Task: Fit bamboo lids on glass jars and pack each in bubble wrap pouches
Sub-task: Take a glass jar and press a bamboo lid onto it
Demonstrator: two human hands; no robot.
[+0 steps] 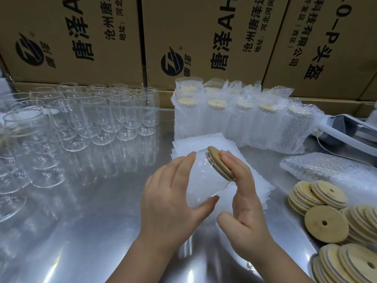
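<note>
Between the fingers (186, 164) — lidded jar (204, 177)

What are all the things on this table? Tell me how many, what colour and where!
held jar: one, clear, tilted, middle
lid: one, tan, on the held jar's mouth
empty jars: many, clear, left
wrapped jars: several, lidded, in whitish bubble wrap, back middle
flat pouches: a stack, white, under the hands
filled pouch: one, whitish, lying at right
loose lids: many, tan, piled at right
device: one, white and grey, far right
boxes: several, brown, behind
table: one, shiny metal
left hand: grips the held jar
right hand: straight fingers press the lid
</note>
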